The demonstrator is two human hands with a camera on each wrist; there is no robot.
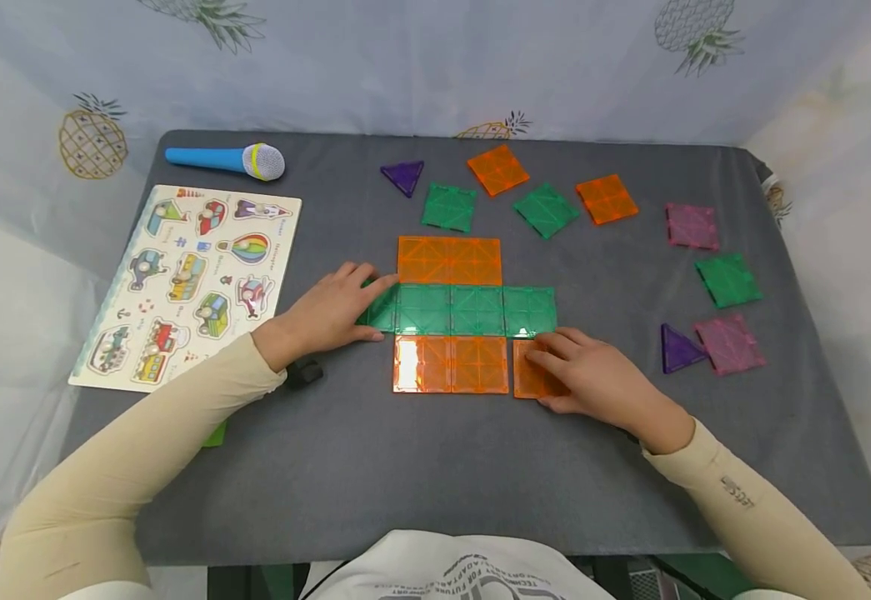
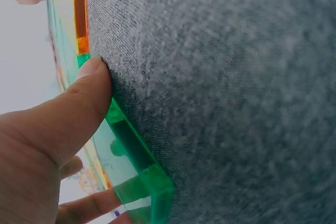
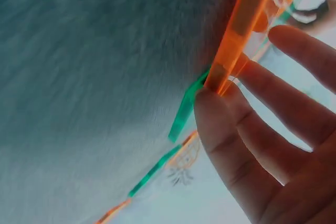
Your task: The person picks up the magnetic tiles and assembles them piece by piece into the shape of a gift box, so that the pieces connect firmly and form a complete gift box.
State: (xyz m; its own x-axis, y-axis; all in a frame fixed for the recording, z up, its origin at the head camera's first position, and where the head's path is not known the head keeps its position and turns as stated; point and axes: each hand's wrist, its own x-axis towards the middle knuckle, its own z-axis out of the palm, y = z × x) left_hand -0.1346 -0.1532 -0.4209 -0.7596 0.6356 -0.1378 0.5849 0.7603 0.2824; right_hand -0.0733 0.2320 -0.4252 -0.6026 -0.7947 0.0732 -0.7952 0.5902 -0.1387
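A row of green magnetic tiles lies flat mid-table, with two orange magnetic tiles along its far side and two more orange tiles along its near side. At the row's left end, my left hand grips the last green tile, thumb on its near edge and fingers toward the far edge. My right hand pinches a separate orange tile between thumb and fingers. That tile sits just below the rightmost green tile, a narrow gap from the orange pair.
Loose tiles lie beyond and right of the layout: orange, green, pink and a purple triangle. On the left are a picture puzzle board and a blue toy microphone. A small black object sits by my left wrist.
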